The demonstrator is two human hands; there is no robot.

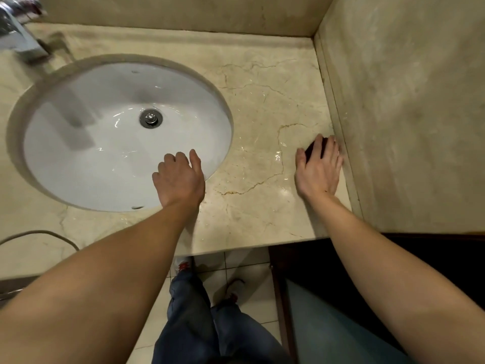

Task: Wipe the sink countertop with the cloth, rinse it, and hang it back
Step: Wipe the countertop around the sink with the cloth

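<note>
A beige marble countertop (262,101) holds a round white sink basin (105,143) with a metal drain (151,118). My right hand (319,170) lies flat on a small dark cloth (313,149), pressing it onto the counter beside the right wall; only a bit of the cloth shows between thumb and fingers. My left hand (178,178) rests over the sink's near right rim with its fingers loosely curled and nothing in it.
A chrome faucet (21,35) stands at the far left, blurred. A marble wall (406,114) bounds the counter on the right, a backsplash (183,11) at the back. A grey cable (42,233) lies on the near left counter. Below are tiled floor and a dark cabinet (315,258).
</note>
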